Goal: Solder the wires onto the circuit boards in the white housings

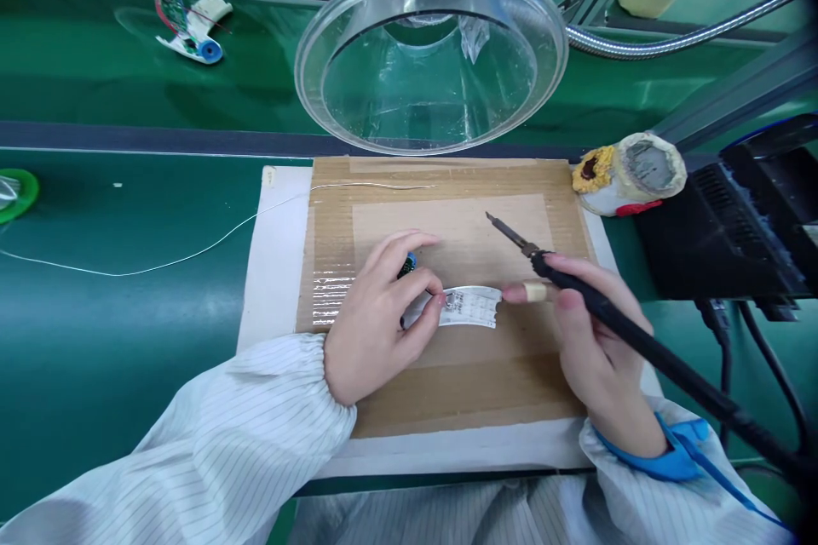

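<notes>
My left hand [380,311] is closed on a small white circuit board [469,306] that lies on the cardboard mat [447,383], with a dark, blue-tipped part [407,265] under its fingers. My right hand [591,336] grips a black soldering iron [613,319]. Its metal tip [504,230] points up and left, lifted clear of the board. A taped fingertip of the right hand touches the board's right end.
A clear round fume hood [431,51] hangs above the mat. A sponge-filled tip-cleaning holder [630,174] and a black soldering station [734,221] stand at the right. Solder wire [192,251] trails left to a green spool [16,192]. Another circuit assembly [188,25] lies on the green belt.
</notes>
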Demonstrator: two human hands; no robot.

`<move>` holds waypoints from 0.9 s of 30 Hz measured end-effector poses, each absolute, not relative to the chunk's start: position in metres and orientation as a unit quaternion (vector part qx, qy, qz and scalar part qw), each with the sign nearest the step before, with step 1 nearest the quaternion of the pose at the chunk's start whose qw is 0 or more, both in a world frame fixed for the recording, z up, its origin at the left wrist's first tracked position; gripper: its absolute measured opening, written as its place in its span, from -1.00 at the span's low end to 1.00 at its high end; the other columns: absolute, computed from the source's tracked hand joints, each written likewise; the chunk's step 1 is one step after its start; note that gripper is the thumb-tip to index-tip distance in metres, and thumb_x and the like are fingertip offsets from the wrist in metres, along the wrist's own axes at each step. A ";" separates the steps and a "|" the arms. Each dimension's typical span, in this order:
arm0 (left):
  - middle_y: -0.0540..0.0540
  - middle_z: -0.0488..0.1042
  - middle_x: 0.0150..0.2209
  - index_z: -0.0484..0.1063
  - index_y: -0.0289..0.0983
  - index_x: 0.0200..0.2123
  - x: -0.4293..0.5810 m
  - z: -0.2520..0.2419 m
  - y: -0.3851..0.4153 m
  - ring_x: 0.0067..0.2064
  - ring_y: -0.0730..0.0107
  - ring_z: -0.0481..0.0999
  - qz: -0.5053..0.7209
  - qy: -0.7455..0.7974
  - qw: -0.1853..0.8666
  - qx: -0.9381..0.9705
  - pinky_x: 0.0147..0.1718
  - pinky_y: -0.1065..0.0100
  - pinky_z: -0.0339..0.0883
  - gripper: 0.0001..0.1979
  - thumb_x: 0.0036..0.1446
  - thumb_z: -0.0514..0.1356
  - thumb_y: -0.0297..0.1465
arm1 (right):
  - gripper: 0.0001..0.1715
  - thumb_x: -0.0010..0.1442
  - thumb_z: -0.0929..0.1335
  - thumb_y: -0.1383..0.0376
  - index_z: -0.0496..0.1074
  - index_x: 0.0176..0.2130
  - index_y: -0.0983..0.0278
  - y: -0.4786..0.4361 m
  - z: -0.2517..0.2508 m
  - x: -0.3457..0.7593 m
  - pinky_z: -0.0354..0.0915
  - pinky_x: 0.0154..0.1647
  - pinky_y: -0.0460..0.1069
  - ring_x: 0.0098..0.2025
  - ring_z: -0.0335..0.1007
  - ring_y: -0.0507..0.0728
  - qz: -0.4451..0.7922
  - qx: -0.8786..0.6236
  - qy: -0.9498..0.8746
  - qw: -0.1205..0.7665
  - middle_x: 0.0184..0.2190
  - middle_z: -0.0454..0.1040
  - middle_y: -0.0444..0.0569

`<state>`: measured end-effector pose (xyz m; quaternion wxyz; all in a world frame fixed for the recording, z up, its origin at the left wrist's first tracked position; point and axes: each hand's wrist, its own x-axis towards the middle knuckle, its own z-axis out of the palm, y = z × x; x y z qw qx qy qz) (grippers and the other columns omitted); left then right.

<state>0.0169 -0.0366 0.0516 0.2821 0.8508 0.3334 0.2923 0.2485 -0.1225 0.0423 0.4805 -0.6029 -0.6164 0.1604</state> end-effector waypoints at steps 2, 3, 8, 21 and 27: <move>-0.29 0.42 0.23 0.48 -0.26 -0.26 0.017 0.051 -0.037 0.31 0.08 0.37 0.293 0.333 0.286 0.850 0.30 0.01 0.27 -0.84 0.38 0.14 -0.53 | -0.58 0.44 0.42 0.21 0.41 0.24 0.09 -0.122 0.042 0.248 0.55 0.12 0.08 0.14 0.61 0.20 0.180 -0.595 -0.663 0.417 0.01 0.68 -0.04; -0.29 0.42 0.23 0.48 -0.27 -0.26 0.017 0.051 -0.037 0.31 0.08 0.37 0.293 0.332 0.288 0.849 0.30 0.02 0.27 -0.84 0.38 0.14 -0.53 | -0.49 0.39 0.46 0.21 0.38 0.27 0.08 -0.123 0.041 0.247 0.56 0.13 0.06 0.18 0.58 0.20 0.196 -0.580 -0.687 0.392 0.11 0.64 -0.03; -0.31 0.41 0.23 0.47 -0.28 -0.26 0.015 0.053 -0.037 0.30 0.14 0.39 0.339 0.304 0.269 0.848 0.29 0.09 0.30 -0.84 0.34 0.14 -0.59 | -0.31 0.36 0.49 0.29 0.27 0.37 0.06 -0.126 0.032 0.242 0.56 0.19 0.04 0.19 0.58 0.18 0.113 -0.562 -0.747 0.337 0.24 0.55 -0.05; -0.36 0.45 0.22 0.41 -0.30 0.08 -0.008 0.064 -0.029 0.22 0.14 0.53 0.405 0.244 0.237 0.848 0.14 0.24 0.49 -0.73 0.34 0.27 -0.46 | -0.20 0.23 0.55 0.38 0.29 0.32 -0.03 -0.140 0.020 0.248 0.66 0.05 0.07 0.04 0.67 0.25 0.047 -0.535 -0.745 0.397 0.19 0.58 -0.05; 0.07 0.40 -0.54 0.41 -0.24 -0.40 -0.083 0.100 0.015 -0.54 0.49 0.40 0.165 0.363 0.408 0.822 -0.55 0.51 0.33 -0.61 0.50 0.04 -0.23 | -0.24 0.30 0.51 0.31 0.25 0.37 0.10 -0.136 0.016 0.239 0.62 0.07 0.01 0.14 0.60 0.27 0.091 -0.475 -0.781 0.395 0.24 0.52 0.05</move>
